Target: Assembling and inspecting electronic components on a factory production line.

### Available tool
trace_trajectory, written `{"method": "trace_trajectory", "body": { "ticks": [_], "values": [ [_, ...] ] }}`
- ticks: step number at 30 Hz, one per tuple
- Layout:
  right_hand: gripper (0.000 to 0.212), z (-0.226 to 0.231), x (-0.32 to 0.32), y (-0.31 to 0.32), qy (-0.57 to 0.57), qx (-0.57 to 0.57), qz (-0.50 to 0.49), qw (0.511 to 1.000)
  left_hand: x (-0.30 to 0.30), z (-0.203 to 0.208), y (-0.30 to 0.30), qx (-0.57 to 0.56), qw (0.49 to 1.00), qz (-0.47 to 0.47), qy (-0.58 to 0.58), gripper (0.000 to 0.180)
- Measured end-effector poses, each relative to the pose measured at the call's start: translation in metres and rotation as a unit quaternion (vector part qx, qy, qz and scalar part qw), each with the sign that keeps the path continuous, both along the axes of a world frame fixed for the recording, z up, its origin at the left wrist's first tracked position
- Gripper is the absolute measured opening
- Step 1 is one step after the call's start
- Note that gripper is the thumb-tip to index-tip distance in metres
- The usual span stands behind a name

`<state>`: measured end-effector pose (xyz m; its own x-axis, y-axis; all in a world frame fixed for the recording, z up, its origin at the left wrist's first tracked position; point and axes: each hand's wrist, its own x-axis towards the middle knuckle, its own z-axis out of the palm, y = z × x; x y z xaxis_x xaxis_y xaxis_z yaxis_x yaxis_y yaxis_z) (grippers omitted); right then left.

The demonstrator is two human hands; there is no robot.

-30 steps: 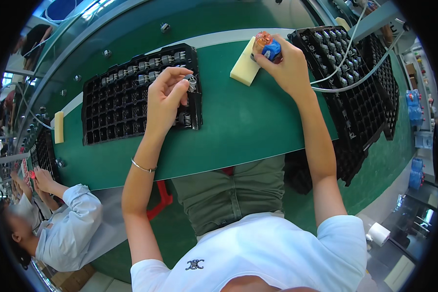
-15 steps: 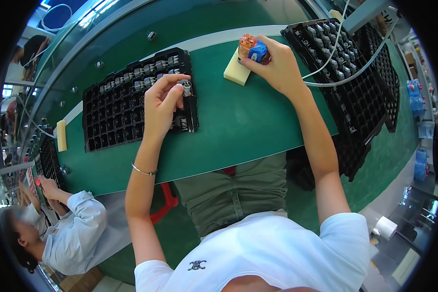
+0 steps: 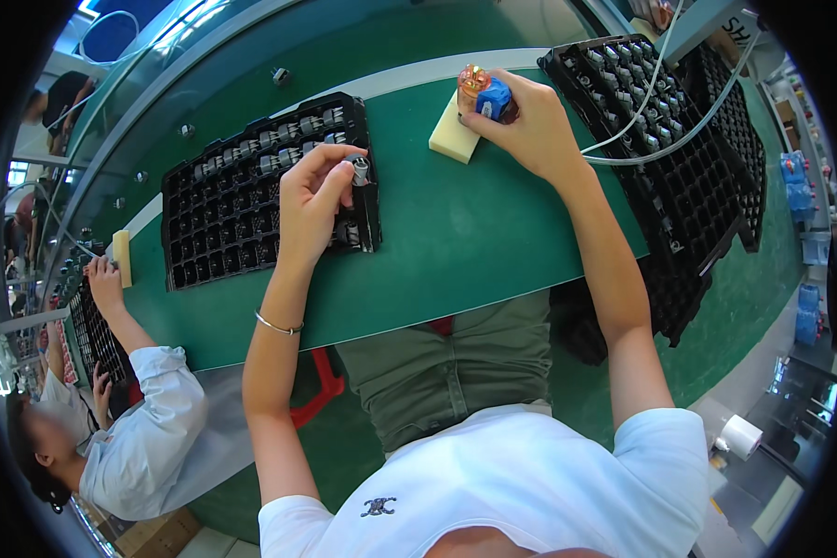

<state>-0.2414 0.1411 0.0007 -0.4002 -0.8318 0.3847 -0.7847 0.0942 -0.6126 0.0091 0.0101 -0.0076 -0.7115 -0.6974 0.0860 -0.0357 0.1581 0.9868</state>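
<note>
My left hand (image 3: 309, 197) pinches a small shiny metal cylinder (image 3: 360, 169) between thumb and forefinger, over the right end of a black compartment tray (image 3: 223, 249). Similar metal parts fill the tray's far rows, while many nearer pockets look dark. My right hand (image 3: 533, 128) is closed around a small bottle-like thing (image 3: 475, 82), amber and see-through at its top, with blue on its side. It is held over a pale yellow foam block (image 3: 453, 141) on the green table (image 3: 428, 251). My fingers hide much of its lower part.
Another black tray (image 3: 632, 112) with metal parts stands at the right, crossed by a pale hose (image 3: 656, 153). A few loose metal parts (image 3: 280, 76) sit beyond the table. At the left, a co-worker's hand (image 3: 105, 279) reaches near another yellow block (image 3: 122, 258).
The co-worker's arm at the left has stretched away toward the yellow block there. My hands have hardly moved and keep hold of the same two things.
</note>
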Motion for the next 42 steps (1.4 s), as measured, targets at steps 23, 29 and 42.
{"method": "trace_trajectory", "body": {
  "ticks": [23,29,42],
  "values": [
    [0.042,0.006,-0.003,0.000,-0.073,0.032,-0.013,0.997,0.000,0.000,0.000,-0.008,1.000,-0.001,0.005,0.021],
    [0.025,-0.002,-0.031,0.002,-0.472,-0.111,-0.020,0.874,0.001,0.001,0.000,-0.022,1.000,-0.012,-0.006,0.025],
    [0.039,0.002,0.001,0.003,-0.005,-0.008,-0.029,1.000,0.000,0.002,0.002,-0.003,1.000,-0.001,0.003,0.020]
  ]
}}
